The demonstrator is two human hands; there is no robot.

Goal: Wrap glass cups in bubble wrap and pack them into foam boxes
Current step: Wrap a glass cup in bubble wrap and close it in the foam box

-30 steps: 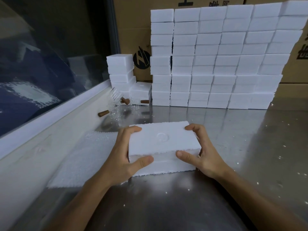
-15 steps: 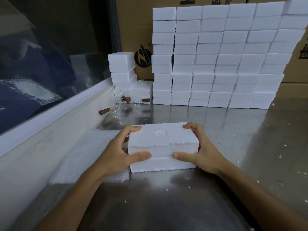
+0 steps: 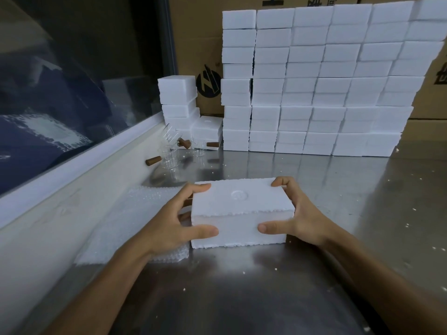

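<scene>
A closed foam box (image 3: 242,212) is gripped at both ends, near the middle of the steel tabletop (image 3: 242,298), and it looks to be sitting on that surface rather than lifted. The left hand (image 3: 174,222) is wrapped round the left end, thumb laid across the near face and fingers hooked over the top edge; the right hand (image 3: 296,213) is matched on the right end the same way, so each grip is clenched on the box. The lid is seated, a ragged seam being seen along the near face, and nothing inside can be made out, so whether a cup is packed in it cannot be told. On progress: a large wall of stacked foam boxes (image 3: 314,88) is stood at the far side against cardboard cartons (image 3: 193,44), and a smaller stack (image 3: 179,100) is set to its left, though packed and empty ones cannot be told apart from here. Work is judged to be left: a few glass cups (image 3: 170,157) with brown handles are seen unwrapped at the far left, near the ledge, and a sheet of bubble wrap (image 3: 135,213) is spread just left of the held box, partly under the left wrist. Foam crumbs are scattered over the tabletop.
</scene>
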